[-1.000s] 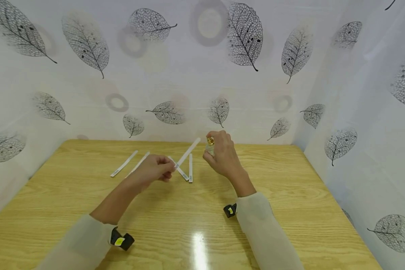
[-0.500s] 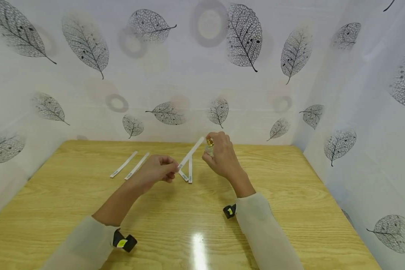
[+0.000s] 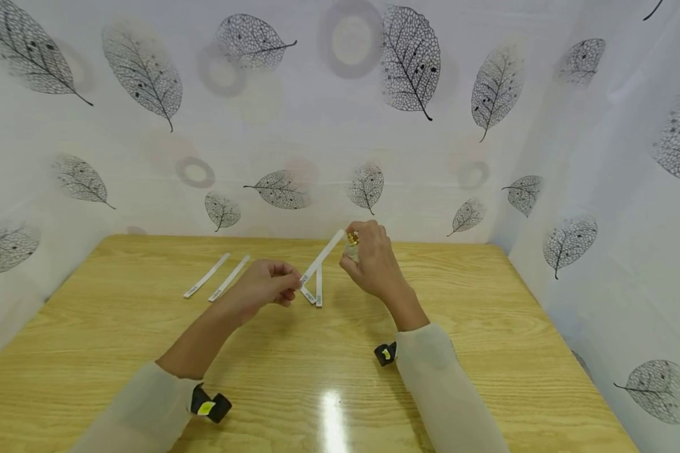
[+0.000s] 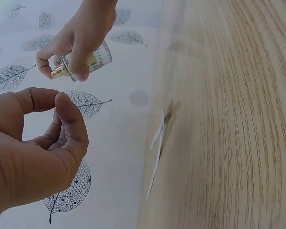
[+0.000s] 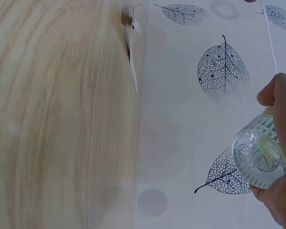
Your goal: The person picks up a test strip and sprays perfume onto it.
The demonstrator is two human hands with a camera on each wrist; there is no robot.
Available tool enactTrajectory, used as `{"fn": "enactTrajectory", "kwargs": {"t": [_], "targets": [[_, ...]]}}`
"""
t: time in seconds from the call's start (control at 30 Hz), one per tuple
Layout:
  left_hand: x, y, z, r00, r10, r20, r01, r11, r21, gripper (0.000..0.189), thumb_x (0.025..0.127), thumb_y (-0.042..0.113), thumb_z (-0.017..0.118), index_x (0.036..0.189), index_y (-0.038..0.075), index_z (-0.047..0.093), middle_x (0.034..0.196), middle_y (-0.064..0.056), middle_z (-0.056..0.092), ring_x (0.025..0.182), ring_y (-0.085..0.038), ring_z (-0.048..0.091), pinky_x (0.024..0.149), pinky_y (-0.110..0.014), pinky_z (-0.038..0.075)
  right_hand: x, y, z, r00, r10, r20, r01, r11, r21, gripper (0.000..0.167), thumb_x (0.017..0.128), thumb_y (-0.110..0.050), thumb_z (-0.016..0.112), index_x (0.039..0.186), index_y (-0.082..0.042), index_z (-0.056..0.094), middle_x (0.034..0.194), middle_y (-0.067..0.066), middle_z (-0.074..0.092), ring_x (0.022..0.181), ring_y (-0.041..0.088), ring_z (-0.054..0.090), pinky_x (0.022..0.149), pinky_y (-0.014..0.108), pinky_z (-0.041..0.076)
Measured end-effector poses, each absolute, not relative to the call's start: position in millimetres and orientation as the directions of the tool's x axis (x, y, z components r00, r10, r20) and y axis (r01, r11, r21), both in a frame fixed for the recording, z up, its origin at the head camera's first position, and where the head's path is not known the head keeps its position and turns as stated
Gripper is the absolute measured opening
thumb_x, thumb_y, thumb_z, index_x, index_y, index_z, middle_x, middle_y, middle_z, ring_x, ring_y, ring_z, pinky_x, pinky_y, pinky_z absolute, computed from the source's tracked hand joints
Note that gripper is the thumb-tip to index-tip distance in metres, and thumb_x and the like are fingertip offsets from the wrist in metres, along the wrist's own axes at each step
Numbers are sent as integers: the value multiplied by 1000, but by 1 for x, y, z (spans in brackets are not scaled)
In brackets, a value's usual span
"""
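Cream cloth sleeves [image 3: 450, 384] lie nearer than the clear ribbed-glass bottle with a gold spray top [image 3: 351, 253], each cuff bearing a black block with a yellow patch [image 3: 221, 409]. To the bottle's left, the left hand [image 3: 263, 284] pinches a slim white paper strip [image 3: 324, 255] between thumb and forefinger, the strip's far end just beside the gold top; whether they touch I cannot tell. The right hand [image 3: 374, 258] is wrapped round the bottle, forefinger at its top, holding it above the pale wood-grain table [image 3: 283, 365]. Left of the bottle, two loose white strips [image 3: 319, 288] nearly meet; farther left lie two parallel white strips [image 3: 229, 278]. Dark print marks the strips' near ends, too small to read. Beyond the bottle hangs a white sheet printed with black skeleton leaves [image 3: 317, 126].
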State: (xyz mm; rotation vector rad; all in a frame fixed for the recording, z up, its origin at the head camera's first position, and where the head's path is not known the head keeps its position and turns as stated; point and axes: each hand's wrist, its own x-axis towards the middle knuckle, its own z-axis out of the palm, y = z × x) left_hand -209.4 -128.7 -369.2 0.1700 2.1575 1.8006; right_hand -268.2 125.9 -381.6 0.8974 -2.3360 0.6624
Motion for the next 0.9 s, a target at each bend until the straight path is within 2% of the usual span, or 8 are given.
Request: {"fn": "enactTrajectory", "kwargs": {"t": [0.27,0.63,0.9], "targets": [[-210,-128,-370,-938,296,-179,-121,202,972,20,102,12,61,110,-6,63,103,-19,63,80,-18,62,74,-29,59,-268,125,-381,-628,-442,640,-710,661,-241,46,90,-10,64,129,-8,40,105,14,47,83,28,39,71,40,33],[-209,-127,-371,-940,289,-184,-126,210,970,20,102,12,62,111,-6,63,99,-14,64,81,-21,63,74,-30,60,-268,125,-381,-638,-447,627,-707,662,-248,45,90,-9,64,127,-8,38,103,13,46,84,28,39,70,39,33],[-209,-127,-370,-940,289,-180,-123,205,971,20,101,12,62,110,-6,63,100,-17,64,81,-20,63,74,-30,60,-268,125,-381,-645,-429,633,-698,669,-257,45,89,-9,66,126,-6,41,105,14,47,85,28,41,71,40,36]]}}
